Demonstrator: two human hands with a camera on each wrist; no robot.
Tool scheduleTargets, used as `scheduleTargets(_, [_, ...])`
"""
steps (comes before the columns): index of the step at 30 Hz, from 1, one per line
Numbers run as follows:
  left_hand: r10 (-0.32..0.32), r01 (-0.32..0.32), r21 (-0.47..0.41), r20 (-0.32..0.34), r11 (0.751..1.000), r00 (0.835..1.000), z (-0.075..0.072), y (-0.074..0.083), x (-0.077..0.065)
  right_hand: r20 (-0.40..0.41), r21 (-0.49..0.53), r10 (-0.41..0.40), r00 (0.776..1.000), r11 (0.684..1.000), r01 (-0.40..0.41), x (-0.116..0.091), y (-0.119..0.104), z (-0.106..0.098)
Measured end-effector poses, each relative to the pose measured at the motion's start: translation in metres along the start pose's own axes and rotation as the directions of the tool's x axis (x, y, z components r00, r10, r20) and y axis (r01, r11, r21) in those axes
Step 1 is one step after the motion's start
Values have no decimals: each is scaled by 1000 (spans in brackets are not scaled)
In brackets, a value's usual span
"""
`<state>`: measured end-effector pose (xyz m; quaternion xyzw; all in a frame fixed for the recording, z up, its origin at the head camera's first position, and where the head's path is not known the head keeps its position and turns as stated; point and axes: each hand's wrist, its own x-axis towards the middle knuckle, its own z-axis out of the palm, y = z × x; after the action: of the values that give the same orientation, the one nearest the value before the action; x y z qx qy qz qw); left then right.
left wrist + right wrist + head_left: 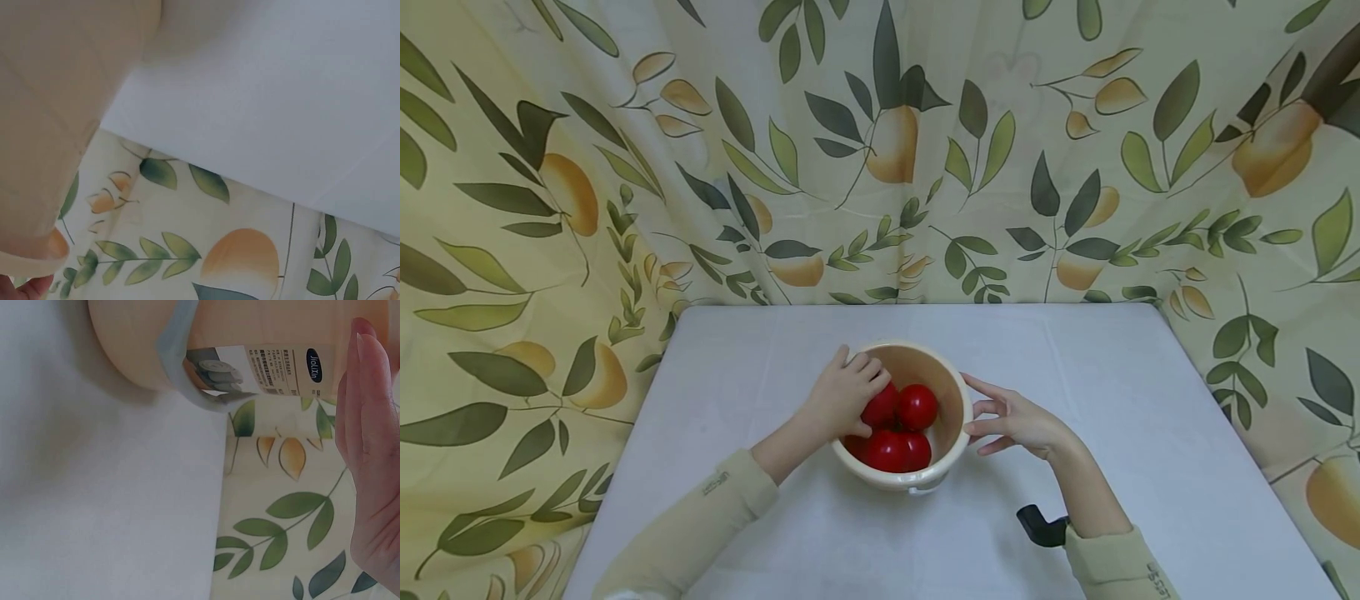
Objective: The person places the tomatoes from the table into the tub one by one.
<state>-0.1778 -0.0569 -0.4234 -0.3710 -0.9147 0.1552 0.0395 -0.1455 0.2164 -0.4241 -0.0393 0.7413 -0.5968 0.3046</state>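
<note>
A cream plastic bucket (953,387) stands on the table with several shiny red round fruits (917,407) inside. My left hand (844,393) reaches over its left rim, the fingers and thumb curled round one red fruit (880,406) at the left. Part of that fruit is hidden under the fingers. On the opposite side, my right hand (1017,423) touches the bucket's outer wall and rim with extended fingers. The right wrist view shows these fingers (372,381) lying fairly straight along the wall, beside a printed label (275,369) and a pale handle (178,344).
A white cloth covers the table (760,350), whose far edge meets a leaf-and-fruit patterned curtain (925,167). The curtain also hangs along both sides. A black device (1042,527) is strapped at the right wrist.
</note>
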Motion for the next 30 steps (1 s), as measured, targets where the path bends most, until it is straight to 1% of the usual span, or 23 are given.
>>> scheduleTargets(3, [18, -20, 61, 31, 998, 999, 1, 3, 3, 1, 3, -2, 1000, 1000, 2, 0, 0, 0])
scheduleTargets(6, [22, -28, 108, 59, 994, 998, 3, 5, 5, 0, 4, -4, 1000, 1000, 4, 0, 0, 0])
scheduleTargets(9, [19, -29, 134, 77, 991, 997, 5, 6, 7, 1, 4, -6, 1000, 1000, 6, 0, -1, 1])
scheduleTargets(15, [13, -30, 157, 112, 987, 994, 9, 8, 11, -1, -1, -7, 1000, 1000, 7, -1, -1, 1])
scheduleTargets(21, [0, -36, 223, 160, 974, 987, 10, 10, 13, 2, 1, -6, 1000, 1000, 6, -1, -1, 1])
scheduleTargets(26, [-19, -23, 278, 147, 960, 989, 12, 11, 13, 5, 3, -11, 1000, 1000, 11, -1, -1, 1])
scheduleTargets(30, [-31, -8, 297, 128, 955, 991, 13, 12, 13, 8, 2, -15, 1000, 1000, 15, -1, 0, 0])
